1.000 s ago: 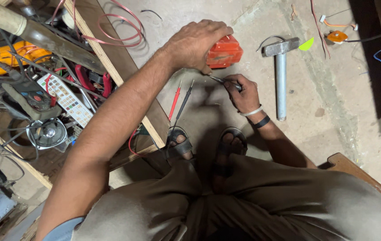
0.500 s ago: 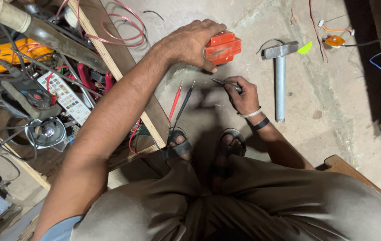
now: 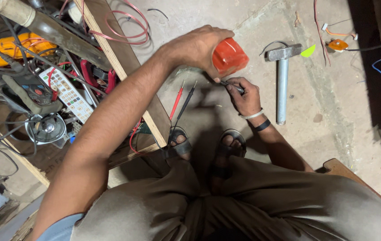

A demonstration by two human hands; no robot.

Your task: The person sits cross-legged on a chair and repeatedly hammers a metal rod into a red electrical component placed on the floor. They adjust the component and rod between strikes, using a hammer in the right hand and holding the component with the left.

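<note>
Red-orange rounded plastic housing (image 3: 229, 57) sat low over the concrete floor (image 3: 226, 18), grasped from above by the left hand (image 3: 199, 44). Right hand (image 3: 245, 94) was clenched around a thin dark metal tool (image 3: 231, 85) just beneath it. Grey steel hammer (image 3: 282, 76) lay nearby.

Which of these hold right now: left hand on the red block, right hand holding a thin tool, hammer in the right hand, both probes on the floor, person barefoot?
1. The left hand grips the red block. True.
2. The right hand holds a thin dark tool just under the block. True.
3. The hammer is in the right hand. False: it lies on the floor, apart from it.
4. The probes lie on the floor. True.
5. The person is barefoot. False: sandals are on both feet.
</note>
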